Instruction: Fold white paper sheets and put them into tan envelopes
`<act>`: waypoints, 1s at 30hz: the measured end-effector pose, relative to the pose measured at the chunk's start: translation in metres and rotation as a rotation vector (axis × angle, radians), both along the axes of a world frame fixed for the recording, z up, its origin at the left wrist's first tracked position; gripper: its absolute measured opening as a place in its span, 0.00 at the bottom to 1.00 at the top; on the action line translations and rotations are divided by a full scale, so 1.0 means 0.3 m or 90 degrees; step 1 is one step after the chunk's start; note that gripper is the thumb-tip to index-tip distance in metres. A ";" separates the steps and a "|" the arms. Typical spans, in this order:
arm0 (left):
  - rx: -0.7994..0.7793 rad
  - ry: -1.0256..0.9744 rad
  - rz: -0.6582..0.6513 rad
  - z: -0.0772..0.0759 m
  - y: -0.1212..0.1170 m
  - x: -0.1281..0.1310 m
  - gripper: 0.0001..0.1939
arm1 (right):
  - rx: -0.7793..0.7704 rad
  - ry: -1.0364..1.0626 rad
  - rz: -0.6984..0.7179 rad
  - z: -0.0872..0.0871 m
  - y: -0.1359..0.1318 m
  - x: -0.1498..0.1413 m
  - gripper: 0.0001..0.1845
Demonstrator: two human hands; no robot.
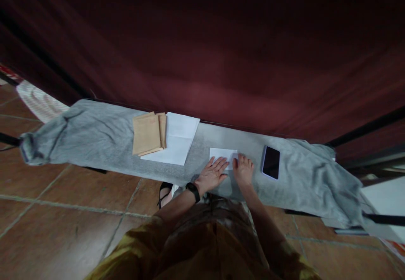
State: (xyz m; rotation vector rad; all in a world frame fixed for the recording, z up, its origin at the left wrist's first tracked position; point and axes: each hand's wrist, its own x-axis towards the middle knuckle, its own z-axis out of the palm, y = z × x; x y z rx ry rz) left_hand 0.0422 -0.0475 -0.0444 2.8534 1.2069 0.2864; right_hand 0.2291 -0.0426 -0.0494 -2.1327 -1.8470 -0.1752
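A small piece of folded white paper (223, 152) lies on the grey cloth in front of me. My left hand (213, 173) rests flat on its left part, palm down with fingers spread. At the paper's right edge is my right hand (244, 171), its thumb reaching onto the edge and apart from the other fingers, which lie on the cloth just right of it. Both hands partly cover the paper's lower side. Just right of my right hand lies a phone (271, 162) with a dark screen.
Larger white sheets (180, 138) lie to the left, partly under a stack of brown paper envelopes (146, 134). Grey cloth (101, 136) covers the narrow bench and bunches at both ends. A dark red curtain (209, 73) hangs behind it. The floor (79, 229) is tiled.
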 end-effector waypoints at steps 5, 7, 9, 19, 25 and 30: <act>-0.002 0.018 -0.005 0.009 0.000 0.001 0.29 | 0.051 0.089 0.068 -0.015 -0.047 -0.034 0.21; -0.004 0.029 -0.004 0.010 0.000 0.003 0.28 | 0.054 0.141 0.153 -0.023 -0.072 -0.056 0.23; -0.011 0.035 -0.004 0.007 -0.001 0.005 0.27 | 0.031 0.161 0.233 -0.028 -0.095 -0.075 0.25; -0.042 0.004 0.003 0.005 -0.002 0.009 0.28 | 0.002 0.057 0.243 -0.038 -0.157 -0.067 0.31; -0.034 -0.004 0.011 -0.015 -0.002 -0.001 0.30 | 0.003 0.010 0.240 -0.045 -0.173 -0.046 0.30; -0.024 -0.030 0.063 -0.027 -0.020 -0.009 0.33 | 0.010 -0.006 0.216 -0.050 -0.189 -0.027 0.31</act>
